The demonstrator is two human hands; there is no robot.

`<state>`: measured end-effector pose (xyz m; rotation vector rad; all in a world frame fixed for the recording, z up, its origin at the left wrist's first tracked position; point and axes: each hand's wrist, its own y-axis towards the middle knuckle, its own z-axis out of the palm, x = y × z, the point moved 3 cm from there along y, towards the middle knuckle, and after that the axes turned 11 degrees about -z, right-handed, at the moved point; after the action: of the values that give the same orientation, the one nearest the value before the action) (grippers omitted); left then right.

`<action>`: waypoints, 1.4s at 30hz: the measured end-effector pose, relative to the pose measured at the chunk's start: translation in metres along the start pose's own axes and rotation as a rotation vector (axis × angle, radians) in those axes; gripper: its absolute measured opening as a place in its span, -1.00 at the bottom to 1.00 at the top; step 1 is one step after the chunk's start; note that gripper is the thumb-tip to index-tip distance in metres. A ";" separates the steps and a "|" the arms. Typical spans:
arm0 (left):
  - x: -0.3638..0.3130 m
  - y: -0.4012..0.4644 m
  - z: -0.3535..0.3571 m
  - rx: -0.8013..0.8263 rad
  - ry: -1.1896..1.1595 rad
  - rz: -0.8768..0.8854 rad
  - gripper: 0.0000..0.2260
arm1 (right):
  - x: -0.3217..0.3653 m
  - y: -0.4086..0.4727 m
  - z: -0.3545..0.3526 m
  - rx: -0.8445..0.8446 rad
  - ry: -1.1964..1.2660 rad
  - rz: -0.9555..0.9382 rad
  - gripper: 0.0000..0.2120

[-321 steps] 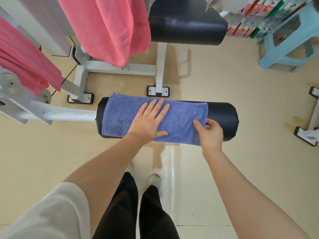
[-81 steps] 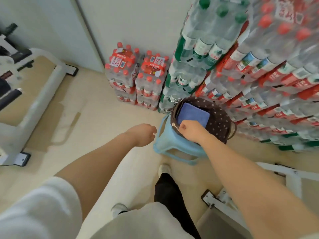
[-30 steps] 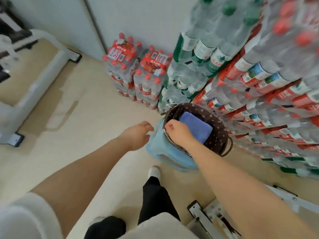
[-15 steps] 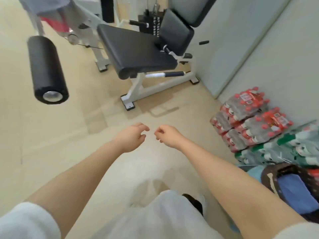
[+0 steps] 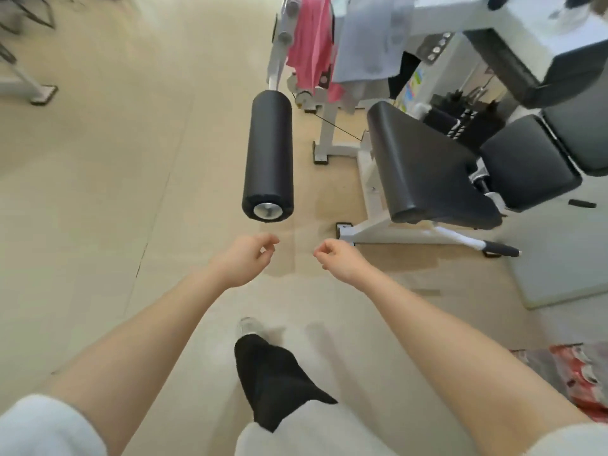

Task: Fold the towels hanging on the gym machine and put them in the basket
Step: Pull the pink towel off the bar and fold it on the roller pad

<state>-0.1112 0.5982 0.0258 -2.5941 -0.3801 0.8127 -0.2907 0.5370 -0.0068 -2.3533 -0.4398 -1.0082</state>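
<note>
Up on the machine [image 5: 332, 133] hang a pink towel [image 5: 311, 44] and a grey towel [image 5: 368, 41], tops cut off. Left hand [image 5: 241, 261] and right hand [image 5: 340, 263] curl loosely, holding nothing.

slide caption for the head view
Both empty hands, left hand and right hand, face towels hanging on the gym machine.

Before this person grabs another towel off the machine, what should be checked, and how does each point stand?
1. Left hand free: ok, loosely curled, holding nothing.
2. Right hand free: ok, holding nothing.
3. Towels left to fold: ok, a pink towel and a grey towel hang on the machine.
4. Black roller pad bare for folding: ok.
5. Room in the basket: cannot tell, out of view.
</note>
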 end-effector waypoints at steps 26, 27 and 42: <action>0.151 0.429 -0.385 0.119 -0.137 0.190 -0.77 | 0.236 0.465 -0.015 -0.359 0.282 0.208 -0.79; 0.148 0.443 -0.394 0.125 -0.148 0.192 -0.77 | 0.242 0.474 -0.019 -0.377 0.290 0.221 -0.79; -0.045 0.691 -0.447 0.224 0.068 0.633 -0.70 | 0.192 0.643 -0.226 -0.721 0.388 0.365 -0.87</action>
<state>0.2119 -0.1579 0.0776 -2.5253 0.5532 0.8912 0.0220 -0.0962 0.0423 -2.5784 0.5766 -1.5689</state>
